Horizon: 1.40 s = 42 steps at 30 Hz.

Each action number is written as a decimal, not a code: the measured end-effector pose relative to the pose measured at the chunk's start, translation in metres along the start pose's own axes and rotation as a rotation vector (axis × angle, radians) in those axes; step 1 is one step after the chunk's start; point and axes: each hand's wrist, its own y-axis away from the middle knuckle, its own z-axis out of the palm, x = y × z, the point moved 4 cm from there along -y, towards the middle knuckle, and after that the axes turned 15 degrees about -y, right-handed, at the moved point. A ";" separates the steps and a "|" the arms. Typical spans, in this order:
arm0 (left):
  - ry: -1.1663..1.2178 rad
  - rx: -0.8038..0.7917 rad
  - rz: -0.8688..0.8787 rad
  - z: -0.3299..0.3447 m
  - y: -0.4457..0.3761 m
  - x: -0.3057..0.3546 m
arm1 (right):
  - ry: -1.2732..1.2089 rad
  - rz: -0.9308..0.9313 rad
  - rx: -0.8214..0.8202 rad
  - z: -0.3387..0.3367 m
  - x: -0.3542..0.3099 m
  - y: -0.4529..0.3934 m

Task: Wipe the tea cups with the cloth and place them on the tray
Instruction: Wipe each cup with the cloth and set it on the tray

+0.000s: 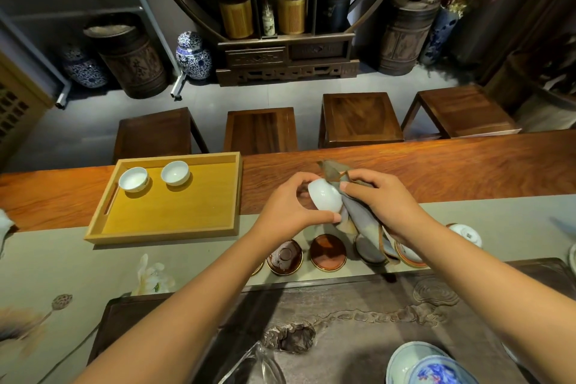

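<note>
My left hand (288,207) holds a white tea cup (325,198) tilted on its side above the table, fingers around its rim and base. My right hand (385,204) presses a grey cloth (363,221) with a brown edge against the cup's right side; the cloth hangs down over the coasters. A yellow wooden tray (174,227) sits to the left on the table. Two white cups stand upright in its far left corner, one (134,179) beside the other (175,173).
A row of round coasters (328,252) lies just below my hands, with another white cup (466,234) at the right end. A dark carved tea board (358,321) fills the near side, with a blue-and-white bowl (430,365). Wooden stools (260,129) stand beyond the table.
</note>
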 end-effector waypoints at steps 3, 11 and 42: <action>0.002 -0.004 0.006 -0.001 0.001 0.000 | 0.083 -0.031 0.004 -0.001 -0.004 -0.002; -0.022 -0.034 -0.022 -0.014 0.000 -0.007 | 0.128 -0.118 0.002 -0.007 -0.029 -0.003; 0.078 0.073 -0.095 -0.056 0.004 -0.035 | 0.074 -0.002 -0.006 0.034 -0.020 -0.018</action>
